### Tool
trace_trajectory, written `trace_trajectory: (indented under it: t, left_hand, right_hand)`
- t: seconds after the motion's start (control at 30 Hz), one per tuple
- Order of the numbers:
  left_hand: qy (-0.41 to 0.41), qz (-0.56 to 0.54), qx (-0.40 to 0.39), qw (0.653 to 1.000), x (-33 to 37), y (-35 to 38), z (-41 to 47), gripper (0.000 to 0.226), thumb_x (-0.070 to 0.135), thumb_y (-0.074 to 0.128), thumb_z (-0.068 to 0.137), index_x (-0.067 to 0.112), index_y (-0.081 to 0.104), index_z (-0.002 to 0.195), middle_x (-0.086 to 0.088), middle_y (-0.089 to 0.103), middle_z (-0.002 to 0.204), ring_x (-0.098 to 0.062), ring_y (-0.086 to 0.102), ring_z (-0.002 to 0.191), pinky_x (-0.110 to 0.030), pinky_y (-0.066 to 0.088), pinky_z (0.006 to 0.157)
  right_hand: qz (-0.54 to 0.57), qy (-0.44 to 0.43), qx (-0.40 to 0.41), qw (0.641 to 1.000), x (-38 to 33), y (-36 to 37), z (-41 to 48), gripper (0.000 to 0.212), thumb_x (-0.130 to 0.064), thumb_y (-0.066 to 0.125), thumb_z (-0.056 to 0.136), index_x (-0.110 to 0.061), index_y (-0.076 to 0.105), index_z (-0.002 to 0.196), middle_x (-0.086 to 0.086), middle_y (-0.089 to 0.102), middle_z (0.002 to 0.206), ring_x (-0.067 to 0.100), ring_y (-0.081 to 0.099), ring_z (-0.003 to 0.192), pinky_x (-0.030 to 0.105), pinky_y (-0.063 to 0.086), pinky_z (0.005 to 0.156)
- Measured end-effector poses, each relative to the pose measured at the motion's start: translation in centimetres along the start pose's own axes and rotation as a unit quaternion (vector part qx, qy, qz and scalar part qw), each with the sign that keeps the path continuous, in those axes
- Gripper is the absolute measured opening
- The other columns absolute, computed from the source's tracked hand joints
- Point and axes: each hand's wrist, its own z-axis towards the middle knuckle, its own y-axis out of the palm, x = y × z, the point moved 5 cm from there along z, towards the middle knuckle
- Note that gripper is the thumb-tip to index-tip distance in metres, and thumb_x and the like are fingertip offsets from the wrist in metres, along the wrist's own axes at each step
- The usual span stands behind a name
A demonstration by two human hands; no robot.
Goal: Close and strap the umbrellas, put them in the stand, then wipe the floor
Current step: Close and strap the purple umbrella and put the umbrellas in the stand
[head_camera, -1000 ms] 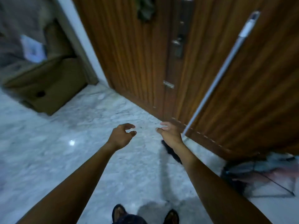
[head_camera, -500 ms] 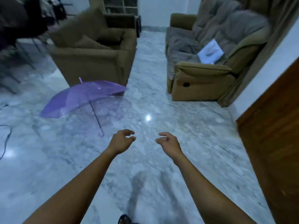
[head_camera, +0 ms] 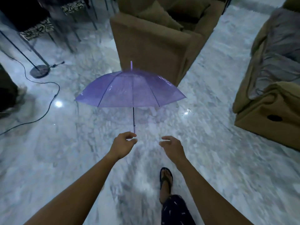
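An open, see-through purple umbrella (head_camera: 131,90) lies on the marble floor (head_camera: 211,143) straight ahead, its canopy tipped against a brown armchair and its shaft pointing toward me. My left hand (head_camera: 124,143) hovers just in front of the handle's end with loosely curled fingers and holds nothing; it hides the tip of the handle. My right hand (head_camera: 172,146) hangs to the right of the handle, also loosely curled and holding nothing. No umbrella stand or cloth is in view.
The brown armchair (head_camera: 154,43) stands behind the umbrella, and a brown recliner sofa (head_camera: 267,98) is at the right. A lamp base (head_camera: 39,71) with a black cable (head_camera: 53,98) sits at the left, near thin chair legs. My sandalled foot (head_camera: 165,177) is stepping forward.
The view has swung away from the wooden door into the room. The purple umbrella is now centred and closer. Both hands keep the same loose pose.
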Motion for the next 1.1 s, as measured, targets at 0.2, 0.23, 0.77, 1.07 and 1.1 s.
trace_trajectory:
  t: [0.2, 0.23, 0.77, 1.07, 1.1]
  left_hand:
    - [-0.069, -0.034, 0.032, 0.997, -3.0, 0.8, 16.5, 0.024, 0.023, 0.065, 0.095, 0.014, 0.071, 0.116, -0.001, 0.069, 0.119, -0.015, 0.061, 0.114, -0.022, 0.040, 0.093]
    - [-0.069, -0.040, 0.038, 0.996, -4.0, 1.1, 19.5, 0.024, 0.024, 0.065, 0.095, 0.014, 0.071, 0.116, 0.000, 0.069, 0.118, -0.013, 0.061, 0.112, -0.020, 0.038, 0.090]
    - [-0.055, -0.198, 0.022, 0.978, -26.5, 10.6, 57.3, 0.057, 0.002, 0.047, 0.101, 0.008, 0.029, 0.154, -0.016, 0.043, 0.151, -0.018, 0.052, 0.128, -0.019, 0.043, 0.089]
    - [0.003, -0.204, 0.046, 0.978, -20.2, 7.6, 56.9, 0.026, 0.031, 0.037, 0.108, 0.011, 0.052, 0.101, -0.004, 0.049, 0.077, -0.014, 0.051, 0.063, -0.020, 0.050, 0.053]
    - [-0.016, -0.220, 0.039, 0.975, -19.5, 7.3, 54.9, 0.035, 0.037, 0.033, 0.107, 0.011, 0.052, 0.093, -0.004, 0.049, 0.071, -0.016, 0.052, 0.060, -0.024, 0.051, 0.054]
  right_hand:
    - [-0.087, 0.053, -0.081, 0.992, -1.1, 3.6, 17.6, 0.020, -0.024, 0.064, 0.096, -0.023, 0.066, 0.116, -0.002, 0.066, 0.101, 0.012, 0.062, 0.080, 0.023, 0.049, 0.062]
    - [-0.092, 0.055, -0.086, 0.990, -0.8, 4.9, 20.8, 0.019, -0.023, 0.064, 0.095, -0.022, 0.067, 0.114, 0.001, 0.068, 0.103, 0.015, 0.063, 0.080, 0.024, 0.048, 0.061]
    - [-0.100, -0.030, -0.030, 0.994, 5.7, 26.1, 60.9, 0.037, -0.019, 0.040, 0.105, -0.018, 0.058, 0.137, 0.006, 0.059, 0.124, 0.020, 0.053, 0.097, 0.030, 0.044, 0.082]
    - [-0.123, -0.140, -0.090, 0.978, -4.2, 25.6, 59.6, 0.007, -0.019, 0.055, 0.103, -0.015, 0.061, 0.104, 0.000, 0.071, 0.092, -0.001, 0.059, 0.069, 0.012, 0.044, 0.064]
    - [-0.130, -0.132, -0.104, 0.977, -4.4, 25.1, 58.1, 0.009, -0.019, 0.055, 0.103, -0.017, 0.062, 0.098, 0.002, 0.071, 0.096, 0.002, 0.059, 0.071, 0.012, 0.044, 0.060]
